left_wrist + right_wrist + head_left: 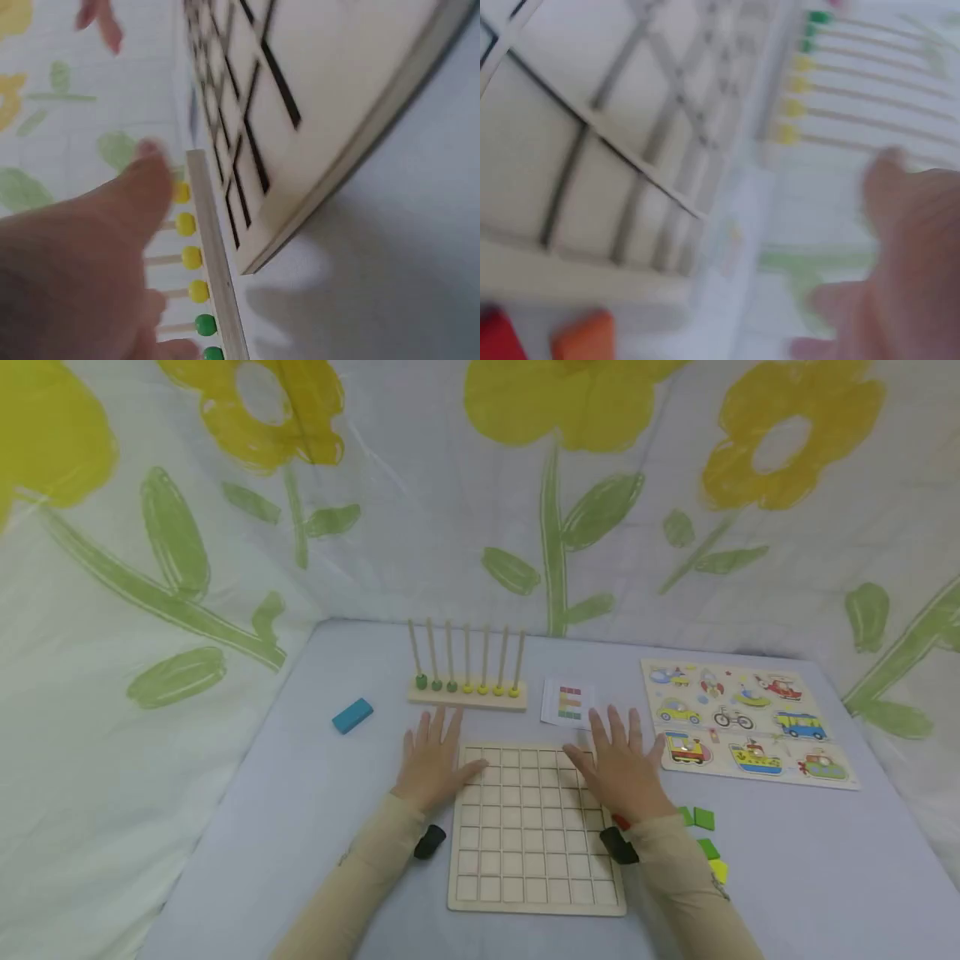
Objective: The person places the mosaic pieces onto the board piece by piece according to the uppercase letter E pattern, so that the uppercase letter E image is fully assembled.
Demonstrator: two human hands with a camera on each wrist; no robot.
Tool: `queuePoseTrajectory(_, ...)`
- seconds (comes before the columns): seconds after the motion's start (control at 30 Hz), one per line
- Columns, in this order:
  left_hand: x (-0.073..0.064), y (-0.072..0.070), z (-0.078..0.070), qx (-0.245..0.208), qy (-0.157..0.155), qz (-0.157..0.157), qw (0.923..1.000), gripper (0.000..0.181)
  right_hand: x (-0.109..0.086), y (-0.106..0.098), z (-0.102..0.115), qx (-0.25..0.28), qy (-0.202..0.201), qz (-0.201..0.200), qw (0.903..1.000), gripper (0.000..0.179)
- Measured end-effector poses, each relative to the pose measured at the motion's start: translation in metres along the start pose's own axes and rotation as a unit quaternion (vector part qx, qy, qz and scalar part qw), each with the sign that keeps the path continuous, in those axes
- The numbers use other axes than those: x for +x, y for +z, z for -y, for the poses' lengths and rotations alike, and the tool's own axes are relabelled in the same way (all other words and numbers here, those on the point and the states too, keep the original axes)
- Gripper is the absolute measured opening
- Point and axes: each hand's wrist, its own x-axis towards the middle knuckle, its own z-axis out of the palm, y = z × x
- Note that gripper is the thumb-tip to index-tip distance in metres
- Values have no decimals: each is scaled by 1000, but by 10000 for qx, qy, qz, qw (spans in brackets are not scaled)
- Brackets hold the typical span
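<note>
A wooden grid board [522, 864] with square cells lies on the table between both hands. At its upper left corner my left hand [433, 768] spreads its fingers, the thumb over the board's edge. My right hand [626, 772] spreads its fingers over the upper right corner. Neither hand holds anything; whether they touch the board is unclear. In the left wrist view, my left hand [82, 247] appears beside the board's edge [330, 172]. Blurred in the right wrist view is my right hand [922, 255], with a red tile [499, 337] and an orange tile [583, 337] near the board.
Behind the board stands a wooden peg rack [465, 697] with green and yellow beads. A printed card [567, 702] lies to its right. Far right is a vehicle puzzle board [720, 739]; green tiles [703, 818] and a yellow tile [718, 870] lie by the right forearm. A blue block [352, 716] sits left.
</note>
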Motion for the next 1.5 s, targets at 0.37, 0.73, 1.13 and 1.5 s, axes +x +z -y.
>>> queuePoseTrajectory(0.37,-31,11,23,-444,993,803,9908,80,-64,-39,-83,135,379,565,9976,53)
queuePoseTrajectory(0.73,-33,17,39,-815,1067,601,9891,71,-76,-23,-133,767,613,1170,9883,34)
queuePoseTrajectory(1.13,-28,22,46,-749,1063,228,9912,65,-87,-11,-140,792,-25,319,9963,28)
queuePoseTrajectory(1.5,-24,30,49,-869,1262,-102,9881,59,-92,-19,-145,573,174,21,9982,23)
